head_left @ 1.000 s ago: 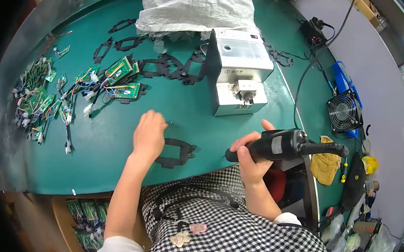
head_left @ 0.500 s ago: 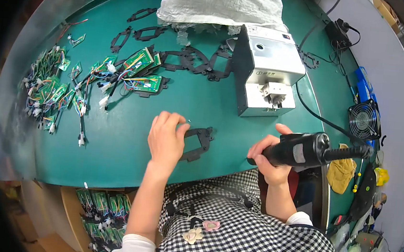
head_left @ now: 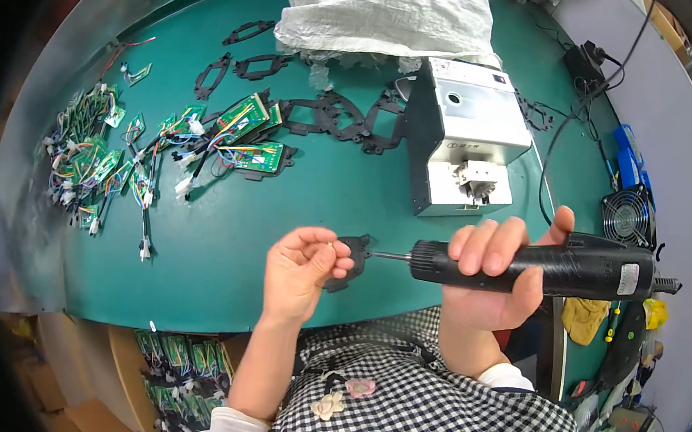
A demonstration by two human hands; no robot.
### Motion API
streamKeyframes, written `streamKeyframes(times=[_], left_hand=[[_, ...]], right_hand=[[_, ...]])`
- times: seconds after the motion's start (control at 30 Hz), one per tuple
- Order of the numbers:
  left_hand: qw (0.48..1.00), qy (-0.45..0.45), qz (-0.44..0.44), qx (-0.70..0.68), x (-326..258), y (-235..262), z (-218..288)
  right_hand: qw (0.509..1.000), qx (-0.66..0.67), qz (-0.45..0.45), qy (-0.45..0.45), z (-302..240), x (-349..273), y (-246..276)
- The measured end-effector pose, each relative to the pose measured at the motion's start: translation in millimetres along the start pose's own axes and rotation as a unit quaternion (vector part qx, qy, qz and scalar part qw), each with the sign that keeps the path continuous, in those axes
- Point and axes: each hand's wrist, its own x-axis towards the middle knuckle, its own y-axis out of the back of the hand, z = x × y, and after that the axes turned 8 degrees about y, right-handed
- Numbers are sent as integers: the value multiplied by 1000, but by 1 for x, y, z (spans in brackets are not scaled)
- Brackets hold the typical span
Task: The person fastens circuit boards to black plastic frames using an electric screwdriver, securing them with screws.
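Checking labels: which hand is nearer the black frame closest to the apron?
Left: the left hand partly hides the black frame; the right hand, holding an electric screwdriver, is farther right.

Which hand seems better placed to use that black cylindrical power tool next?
Probably the right hand: it grips the tool, its metal shaft pointing toward the flat black plastic frame. The left hand, fingers bent, partly hides that frame.

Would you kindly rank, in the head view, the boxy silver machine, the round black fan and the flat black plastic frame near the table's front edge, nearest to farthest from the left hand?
1. Flat black plastic frame: partly hidden by the left hand.
2. Boxy silver machine: beyond, rightward.
3. Round black fan: far right.
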Motion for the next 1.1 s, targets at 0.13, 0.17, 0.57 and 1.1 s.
streamKeyframes(times=[0.13,0.17,0.57,1.1], left_hand=[[973,26,-74,-217,-9,12,-9],[961,29,-96,-258,-11,15,-10],[986,-45,1,-158,-28,32,-4],[603,-249,389,650,73,165,160]], right_hand=[[997,53,-3,-54,9,-10,-25],[997,54,-6,-56,11,-12,-30],[996,34,-27,-84,37,-34,-72],[997,2,52,-58,64,-6,-66]])
